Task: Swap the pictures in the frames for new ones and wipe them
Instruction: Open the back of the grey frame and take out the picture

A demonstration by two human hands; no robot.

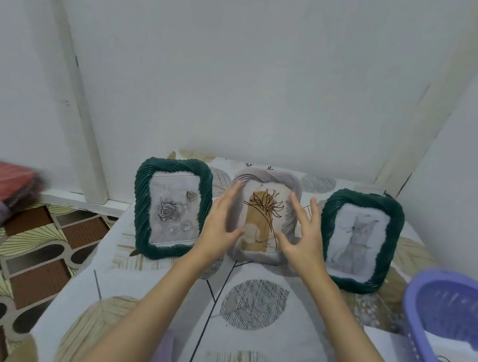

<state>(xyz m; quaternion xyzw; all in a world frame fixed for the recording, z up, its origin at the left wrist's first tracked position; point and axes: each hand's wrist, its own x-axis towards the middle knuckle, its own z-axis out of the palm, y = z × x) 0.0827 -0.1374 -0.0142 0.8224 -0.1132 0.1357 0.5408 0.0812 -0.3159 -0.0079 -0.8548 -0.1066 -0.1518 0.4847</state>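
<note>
Reaching: left hand and right hand extended forward, fingers straight and spread, holding nothing.
Position: either side of the grey frame, in front of its edges; contact cannot be confirmed.
Grey frame: upright, centre of the tabletop, leaf drawing inside.
Neighbours: left green frame with roses; right green frame with a pale picture.
Obstruction: purple basket at right edge, holding papers.
</note>
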